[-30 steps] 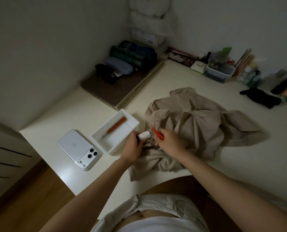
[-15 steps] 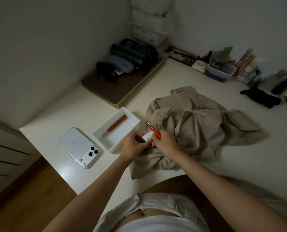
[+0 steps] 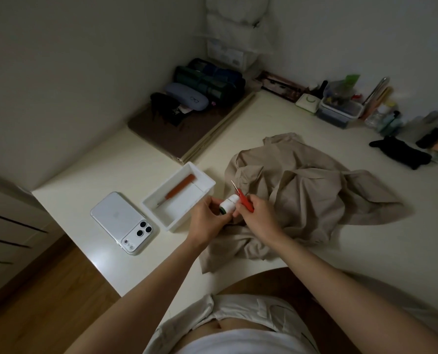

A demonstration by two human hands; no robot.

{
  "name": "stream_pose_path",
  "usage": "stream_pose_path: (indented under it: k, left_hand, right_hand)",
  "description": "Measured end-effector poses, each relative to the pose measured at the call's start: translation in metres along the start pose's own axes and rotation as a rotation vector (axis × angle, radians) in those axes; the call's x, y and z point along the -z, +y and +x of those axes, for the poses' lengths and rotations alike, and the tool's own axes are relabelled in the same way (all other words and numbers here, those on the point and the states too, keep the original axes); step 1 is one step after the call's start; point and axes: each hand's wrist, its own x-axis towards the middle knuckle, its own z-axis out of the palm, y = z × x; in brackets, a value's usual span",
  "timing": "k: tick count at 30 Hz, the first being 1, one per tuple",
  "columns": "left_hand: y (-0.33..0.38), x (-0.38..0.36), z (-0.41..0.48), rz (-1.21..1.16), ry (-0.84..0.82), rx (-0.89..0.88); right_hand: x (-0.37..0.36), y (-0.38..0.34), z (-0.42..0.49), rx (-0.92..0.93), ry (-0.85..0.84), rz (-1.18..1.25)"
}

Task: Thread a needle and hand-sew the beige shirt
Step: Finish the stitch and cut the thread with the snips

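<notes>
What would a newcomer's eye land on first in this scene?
Two bare hands meet mid-desk: the left hand grips a white thread spool, the right hand holds a red-handled metal-tipped tool. Beyond them sprawls the crumpled beige shirt; left of them sit a white rectangular tray and a white smartphone.

Tray (image 3: 205, 180) close left; open table (image 3: 276, 116) beyond shirt (image 3: 302, 190).

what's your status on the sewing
Left hand holds spool. Right hand grips snips beside it. Shirt crumpled on table, no needle in view. Tray close by left hand.
</notes>
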Motion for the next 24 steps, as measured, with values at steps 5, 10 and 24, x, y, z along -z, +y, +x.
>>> stream_pose_path:
  k: [5,10,24]
  left_hand:
    - [0.011,0.012,0.003,0.008,0.104,-0.067]
    - [0.032,0.041,0.015,-0.086,0.264,-0.145]
    - [0.019,0.072,0.015,-0.228,0.34,-0.092]
  right_hand:
    - [-0.002,-0.008,0.002,-0.021,0.018,0.21]
    - [-0.001,-0.022,0.016,-0.034,0.039,0.23]
    - [-0.04,-0.062,0.029,-0.079,-0.316,0.157]
